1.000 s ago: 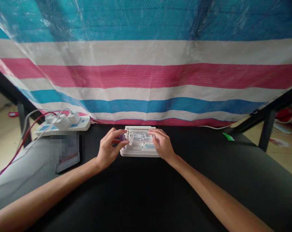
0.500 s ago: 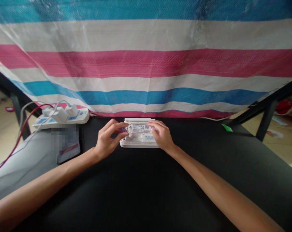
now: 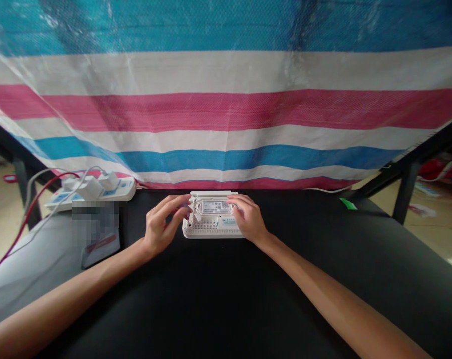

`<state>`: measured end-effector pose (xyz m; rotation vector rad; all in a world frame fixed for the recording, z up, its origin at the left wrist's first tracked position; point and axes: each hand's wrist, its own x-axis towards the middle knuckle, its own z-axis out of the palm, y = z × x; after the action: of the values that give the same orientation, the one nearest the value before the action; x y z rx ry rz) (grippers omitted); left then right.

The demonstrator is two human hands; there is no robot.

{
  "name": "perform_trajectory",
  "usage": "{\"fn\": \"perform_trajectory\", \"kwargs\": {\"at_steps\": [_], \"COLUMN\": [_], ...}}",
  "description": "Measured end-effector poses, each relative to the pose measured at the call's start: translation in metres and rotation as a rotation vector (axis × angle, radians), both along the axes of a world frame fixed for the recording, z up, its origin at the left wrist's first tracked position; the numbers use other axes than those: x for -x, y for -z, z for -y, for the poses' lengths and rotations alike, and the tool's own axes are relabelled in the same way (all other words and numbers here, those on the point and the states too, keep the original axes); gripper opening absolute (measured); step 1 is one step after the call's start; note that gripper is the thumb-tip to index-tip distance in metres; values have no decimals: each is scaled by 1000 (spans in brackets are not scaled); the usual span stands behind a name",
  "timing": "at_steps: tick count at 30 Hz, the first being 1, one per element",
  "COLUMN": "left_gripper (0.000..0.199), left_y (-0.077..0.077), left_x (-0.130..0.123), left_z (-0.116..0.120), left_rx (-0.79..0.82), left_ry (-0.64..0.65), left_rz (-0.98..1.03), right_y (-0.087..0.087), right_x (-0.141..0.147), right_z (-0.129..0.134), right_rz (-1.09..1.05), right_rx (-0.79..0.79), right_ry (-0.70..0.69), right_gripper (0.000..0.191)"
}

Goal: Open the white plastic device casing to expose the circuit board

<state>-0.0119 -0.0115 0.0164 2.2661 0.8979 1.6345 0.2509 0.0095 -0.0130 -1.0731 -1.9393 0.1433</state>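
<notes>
A white device [image 3: 207,230] with a vented back and printed labels lies on the black table, directly ahead. At its left end is my left hand [image 3: 164,222], fingers bent and tips close together around something small and purplish that I cannot make out. My right hand [image 3: 248,218] rests over the device's right end, its fingers curled on the edge and the thumb near the label. A small white piece [image 3: 198,212] stands up beside the label on the left part of the device.
A white power strip [image 3: 126,190] with plugs and red and white cables lies at the back left. A dark phone [image 3: 100,249], partly pixelated, is in front of it. Near the back right edge sits a green scrap [image 3: 348,203]. A striped sheet [image 3: 226,112] hangs behind the table [image 3: 226,299].
The view has tilted slightly, so everything sits lower in the picture. My left hand has drawn a little to the left, off the small white piece. My right hand keeps its place on the device.
</notes>
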Motion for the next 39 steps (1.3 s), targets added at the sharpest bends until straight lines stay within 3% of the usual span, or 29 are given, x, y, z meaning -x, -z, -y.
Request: {"fn": "perform_trajectory", "kwargs": {"at_steps": [7,13,18,23,30,39], "left_gripper": [37,40,33,40,30,31], "left_y": [-4,-7,-10,-14,-12,-10], "left_x": [-2,-2,-3,-5,-7,-8], "left_z": [2,3,4,8,8,9], "left_rx": [48,131,71,166,40,28], "left_ry": [-111,53,-79,28,-108,-144], "left_rz": [27,-49,-59,-101,-111,-124], "right_y": [3,1,-1,1,1,0], "right_x": [-1,-1,0,0,0,1], "right_z": [-2,-1,0,0,0,0], "right_rz": [-3,3,4,-7,-17,-18], "right_rx": [12,19,23,24,22,12], "right_ry": [20,12,13,11,9,17], "right_gripper": [29,31,31,31,31,31]}}
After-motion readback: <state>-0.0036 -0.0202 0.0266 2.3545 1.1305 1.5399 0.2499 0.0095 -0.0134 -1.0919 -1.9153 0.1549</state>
